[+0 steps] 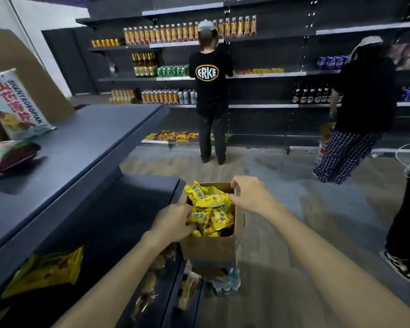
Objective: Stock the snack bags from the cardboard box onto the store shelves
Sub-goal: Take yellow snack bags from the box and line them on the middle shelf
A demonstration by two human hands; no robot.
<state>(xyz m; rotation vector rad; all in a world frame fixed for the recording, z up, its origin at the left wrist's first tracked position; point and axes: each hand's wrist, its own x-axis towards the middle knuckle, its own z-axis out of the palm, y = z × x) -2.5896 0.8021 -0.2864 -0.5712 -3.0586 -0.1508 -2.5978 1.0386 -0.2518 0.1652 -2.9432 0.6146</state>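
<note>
Yellow snack bags (210, 210) fill the open cardboard box (211, 247) at near centre, one printed "YAOBOPIAN". The left hand (173, 221) is curled down into the box, fingers closed on a bag; the right hand (251, 195) pinches the top bag at the box's far rim. Dark store shelves (81, 147) step up on the left, carrying a yellow bag (45, 272) near, a dark bag (8, 157) and a white bag (12, 105) reading "SHANYAOBOPIAN" farther. Across the floor, a person in a black "ERKE" shirt (211, 86) and another in checked trousers (346, 152) face far drink shelves (258, 74)
</note>
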